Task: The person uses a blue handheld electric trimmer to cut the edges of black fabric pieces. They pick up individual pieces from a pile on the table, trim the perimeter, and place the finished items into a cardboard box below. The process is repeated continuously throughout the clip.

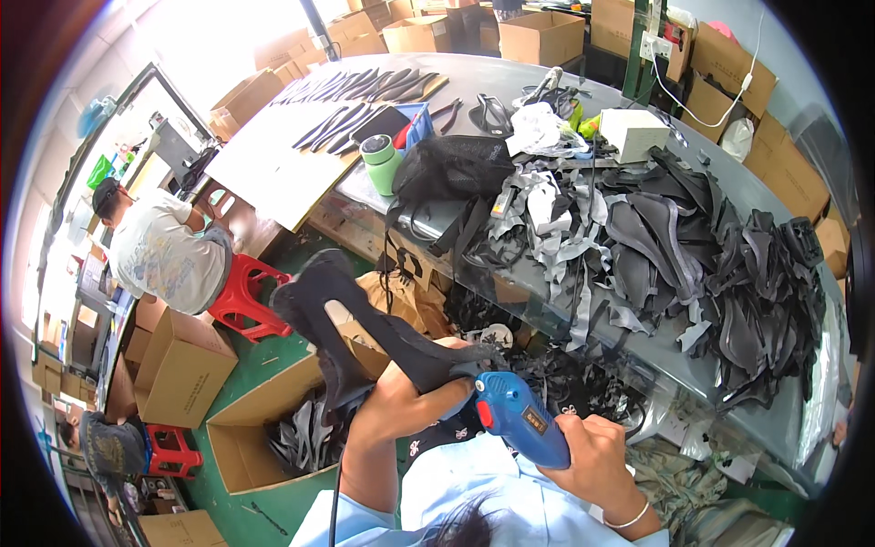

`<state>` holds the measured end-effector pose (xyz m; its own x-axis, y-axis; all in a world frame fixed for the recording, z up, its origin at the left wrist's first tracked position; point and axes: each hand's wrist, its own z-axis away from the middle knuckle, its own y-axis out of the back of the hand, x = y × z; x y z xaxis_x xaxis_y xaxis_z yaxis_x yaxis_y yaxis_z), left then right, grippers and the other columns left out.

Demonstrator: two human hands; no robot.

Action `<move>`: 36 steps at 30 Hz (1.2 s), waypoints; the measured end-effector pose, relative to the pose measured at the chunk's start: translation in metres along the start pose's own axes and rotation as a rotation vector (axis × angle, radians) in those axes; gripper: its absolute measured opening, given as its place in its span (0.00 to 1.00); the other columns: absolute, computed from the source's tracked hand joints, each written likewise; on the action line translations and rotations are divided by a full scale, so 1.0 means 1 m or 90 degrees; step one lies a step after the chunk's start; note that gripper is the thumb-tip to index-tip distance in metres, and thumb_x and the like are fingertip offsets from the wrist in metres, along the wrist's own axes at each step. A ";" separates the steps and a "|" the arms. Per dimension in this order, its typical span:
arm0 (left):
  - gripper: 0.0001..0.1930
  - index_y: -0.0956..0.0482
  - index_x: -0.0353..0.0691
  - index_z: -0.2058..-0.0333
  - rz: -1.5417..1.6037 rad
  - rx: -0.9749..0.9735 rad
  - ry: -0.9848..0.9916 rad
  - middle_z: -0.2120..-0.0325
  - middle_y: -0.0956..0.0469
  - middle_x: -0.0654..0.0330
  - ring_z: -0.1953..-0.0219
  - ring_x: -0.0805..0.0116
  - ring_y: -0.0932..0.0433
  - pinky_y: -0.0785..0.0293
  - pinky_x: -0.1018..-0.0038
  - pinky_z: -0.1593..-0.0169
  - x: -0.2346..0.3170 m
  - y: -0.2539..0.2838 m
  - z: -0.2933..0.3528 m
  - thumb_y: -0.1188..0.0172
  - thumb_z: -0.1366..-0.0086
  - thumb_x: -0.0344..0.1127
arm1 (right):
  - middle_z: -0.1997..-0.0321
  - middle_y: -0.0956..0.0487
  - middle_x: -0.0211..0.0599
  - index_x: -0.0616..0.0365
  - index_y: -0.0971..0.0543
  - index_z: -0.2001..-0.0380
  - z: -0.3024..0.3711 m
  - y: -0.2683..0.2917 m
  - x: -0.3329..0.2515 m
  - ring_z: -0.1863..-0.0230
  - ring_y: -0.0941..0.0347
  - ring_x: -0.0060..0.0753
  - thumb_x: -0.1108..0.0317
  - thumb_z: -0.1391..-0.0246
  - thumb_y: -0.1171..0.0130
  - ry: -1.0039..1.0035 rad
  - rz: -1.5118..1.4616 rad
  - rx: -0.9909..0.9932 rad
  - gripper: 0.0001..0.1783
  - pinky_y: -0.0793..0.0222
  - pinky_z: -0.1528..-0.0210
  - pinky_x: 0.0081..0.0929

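My left hand [401,410] is closed around the narrow end of a black bicycle saddle cover [401,342], which has a long slot down its middle. Its wide end points up and to the left, over an open carton. In my right hand [592,458] is a blue hand-held power tool [529,424] with a red button and a small dark display. The tool's head is close to the narrow end of the cover, beside my left fingers; its working tip is hidden, so I cannot tell whether they touch.
An open carton [232,447] with dark pieces stands at lower left. On the grey table [693,351] lie heaped black covers [652,237], grey scraps [547,214], a black bag [456,169] and a green bottle [379,169]. A person [173,246] sits on a red stool [246,296].
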<state>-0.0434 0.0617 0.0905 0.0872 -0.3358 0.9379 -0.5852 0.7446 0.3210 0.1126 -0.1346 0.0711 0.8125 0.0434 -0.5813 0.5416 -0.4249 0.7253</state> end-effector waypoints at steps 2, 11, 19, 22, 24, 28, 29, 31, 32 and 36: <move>0.14 0.22 0.32 0.64 0.004 -0.042 -0.010 0.66 0.22 0.53 0.67 0.60 0.23 0.29 0.69 0.59 0.005 -0.001 -0.007 0.38 0.53 0.25 | 0.85 0.27 0.34 0.62 0.29 0.68 0.002 -0.002 0.001 0.85 0.29 0.35 0.65 0.67 0.30 0.010 -0.022 -0.011 0.23 0.36 0.79 0.27; 0.13 0.22 0.35 0.64 -0.136 -0.003 -0.230 0.64 0.22 0.56 0.61 0.59 0.24 0.30 0.68 0.56 -0.018 -0.028 -0.010 0.38 0.51 0.29 | 0.83 0.25 0.39 0.62 0.28 0.68 -0.008 -0.004 -0.017 0.81 0.24 0.39 0.63 0.67 0.29 -0.059 -0.174 -0.035 0.23 0.29 0.77 0.30; 0.13 0.23 0.38 0.61 -0.099 -0.049 -0.164 0.70 0.23 0.59 0.67 0.65 0.24 0.28 0.72 0.63 -0.032 -0.049 -0.008 0.39 0.48 0.25 | 0.80 0.24 0.40 0.64 0.29 0.66 -0.012 0.003 -0.024 0.79 0.23 0.38 0.62 0.67 0.28 -0.048 -0.211 -0.048 0.27 0.27 0.76 0.29; 0.13 0.24 0.39 0.61 -0.116 -0.080 -0.150 0.66 0.23 0.60 0.62 0.62 0.24 0.28 0.71 0.59 -0.035 -0.052 -0.002 0.40 0.48 0.30 | 0.80 0.24 0.40 0.63 0.29 0.66 -0.013 0.004 -0.026 0.80 0.23 0.37 0.62 0.68 0.27 -0.046 -0.238 -0.040 0.28 0.28 0.76 0.28; 0.13 0.25 0.40 0.61 -0.090 -0.138 -0.089 0.65 0.24 0.58 0.60 0.60 0.24 0.28 0.70 0.57 -0.038 -0.052 0.001 0.40 0.47 0.32 | 0.79 0.24 0.40 0.63 0.29 0.65 -0.014 0.007 -0.027 0.79 0.24 0.37 0.62 0.68 0.27 -0.040 -0.251 -0.033 0.28 0.28 0.76 0.28; 0.14 0.26 0.39 0.60 0.122 -0.172 0.023 0.69 0.25 0.54 0.64 0.62 0.24 0.29 0.70 0.61 -0.053 -0.050 0.012 0.39 0.47 0.30 | 0.80 0.25 0.37 0.61 0.30 0.67 -0.019 0.011 -0.023 0.80 0.25 0.33 0.61 0.70 0.25 -0.005 -0.133 0.072 0.29 0.31 0.77 0.26; 0.13 0.27 0.37 0.62 0.062 -0.189 0.066 0.67 0.27 0.57 0.64 0.67 0.27 0.31 0.72 0.59 -0.053 -0.048 0.015 0.40 0.48 0.28 | 0.81 0.25 0.35 0.60 0.31 0.67 -0.019 0.009 -0.019 0.81 0.25 0.31 0.60 0.70 0.24 0.008 -0.074 0.118 0.29 0.31 0.78 0.25; 0.14 0.29 0.36 0.62 0.356 -0.242 0.253 0.62 0.30 0.60 0.59 0.72 0.32 0.35 0.74 0.56 -0.028 -0.044 0.015 0.42 0.49 0.27 | 0.78 0.23 0.39 0.61 0.31 0.65 -0.014 0.001 -0.008 0.78 0.23 0.33 0.63 0.68 0.26 -0.079 -0.111 0.112 0.29 0.29 0.75 0.26; 0.18 0.31 0.35 0.59 0.478 -0.253 0.284 0.58 0.34 0.63 0.54 0.75 0.36 0.39 0.76 0.51 -0.013 -0.043 0.013 0.43 0.51 0.28 | 0.77 0.23 0.39 0.62 0.31 0.64 -0.018 0.001 -0.006 0.78 0.23 0.33 0.64 0.68 0.26 -0.089 -0.128 0.104 0.29 0.29 0.74 0.26; 0.35 0.41 0.37 0.43 0.691 -0.044 0.171 0.46 0.35 0.53 0.49 0.63 0.30 0.32 0.68 0.47 -0.016 -0.066 0.006 0.38 0.45 0.45 | 0.77 0.24 0.41 0.60 0.30 0.63 -0.017 -0.007 -0.010 0.77 0.24 0.41 0.66 0.70 0.27 -0.067 -0.232 0.013 0.28 0.29 0.73 0.31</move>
<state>-0.0111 0.0149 0.0537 -0.2666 0.6401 0.7206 -0.4119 0.6002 -0.6856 0.1042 -0.1163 0.0778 0.5405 0.1014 -0.8352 0.7853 -0.4170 0.4576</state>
